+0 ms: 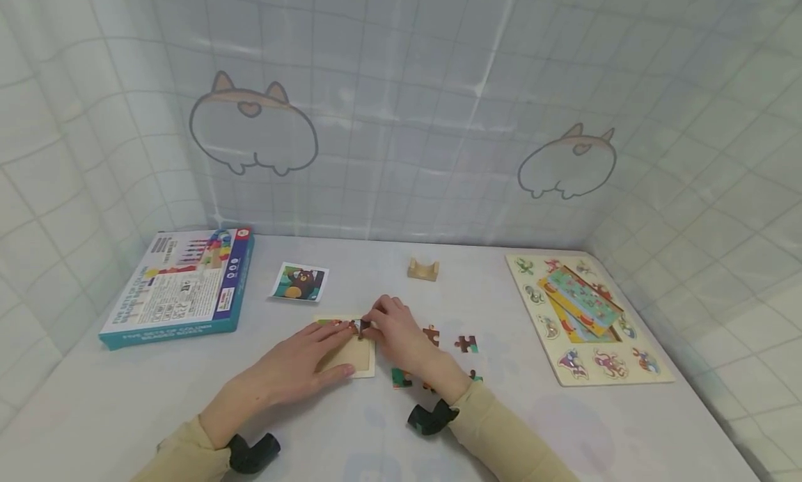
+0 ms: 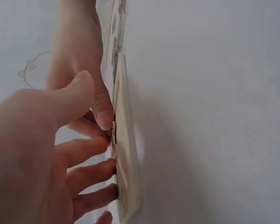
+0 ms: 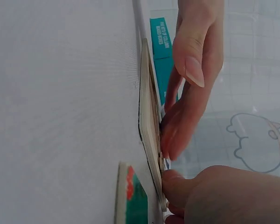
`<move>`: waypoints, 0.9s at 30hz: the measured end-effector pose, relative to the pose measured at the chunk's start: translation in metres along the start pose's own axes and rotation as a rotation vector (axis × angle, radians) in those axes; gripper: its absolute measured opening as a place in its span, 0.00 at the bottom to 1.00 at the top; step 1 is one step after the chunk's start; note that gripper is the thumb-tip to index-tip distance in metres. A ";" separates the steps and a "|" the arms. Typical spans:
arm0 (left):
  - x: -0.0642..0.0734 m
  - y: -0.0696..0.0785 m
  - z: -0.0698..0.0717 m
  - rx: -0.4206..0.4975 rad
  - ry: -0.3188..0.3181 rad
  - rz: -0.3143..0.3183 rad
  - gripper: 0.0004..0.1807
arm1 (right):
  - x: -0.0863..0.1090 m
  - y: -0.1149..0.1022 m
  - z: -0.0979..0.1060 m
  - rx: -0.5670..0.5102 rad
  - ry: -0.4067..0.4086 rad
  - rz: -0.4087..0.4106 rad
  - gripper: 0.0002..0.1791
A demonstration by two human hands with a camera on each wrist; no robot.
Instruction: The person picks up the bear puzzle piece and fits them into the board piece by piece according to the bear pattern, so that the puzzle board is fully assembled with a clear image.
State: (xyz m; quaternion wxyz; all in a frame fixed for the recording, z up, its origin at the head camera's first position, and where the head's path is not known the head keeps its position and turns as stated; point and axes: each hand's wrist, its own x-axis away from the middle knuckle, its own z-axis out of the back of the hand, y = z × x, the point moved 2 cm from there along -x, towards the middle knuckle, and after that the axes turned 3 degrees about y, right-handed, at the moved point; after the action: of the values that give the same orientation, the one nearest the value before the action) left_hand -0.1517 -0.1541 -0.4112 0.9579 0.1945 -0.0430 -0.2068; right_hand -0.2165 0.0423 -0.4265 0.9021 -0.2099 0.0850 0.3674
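A small wooden puzzle tray (image 1: 362,360) lies in front of me, with jigsaw pieces along its far edge. My left hand (image 1: 294,363) rests over the tray's left side, its extended fingertips touching the pieces there. At the far right corner my right hand (image 1: 397,336) pinches a jigsaw piece (image 1: 358,326) between thumb and fingers; the fingers hide part of it. In the left wrist view, the right thumb (image 2: 102,119) presses near the tray's edge. Loose brown and green pieces (image 1: 466,343) lie to the right of the tray, some partly hidden by my right wrist.
A bear picture card (image 1: 302,284) lies beyond the tray. A teal-sided box (image 1: 182,287) sits at the left, and a small wooden holder (image 1: 423,269) stands at the back. On the right is an animal puzzle board (image 1: 564,360) with picture boards (image 1: 583,297) on it.
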 end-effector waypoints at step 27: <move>-0.006 0.012 -0.009 0.050 -0.041 -0.054 0.46 | 0.000 0.018 0.016 -0.269 -0.071 -0.069 0.13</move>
State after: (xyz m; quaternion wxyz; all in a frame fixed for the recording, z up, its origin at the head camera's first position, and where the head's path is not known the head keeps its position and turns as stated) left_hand -0.1514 -0.1381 -0.4151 0.9457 0.2154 -0.0622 -0.2354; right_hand -0.2294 0.0609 -0.4175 0.8802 -0.3187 -0.0044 0.3516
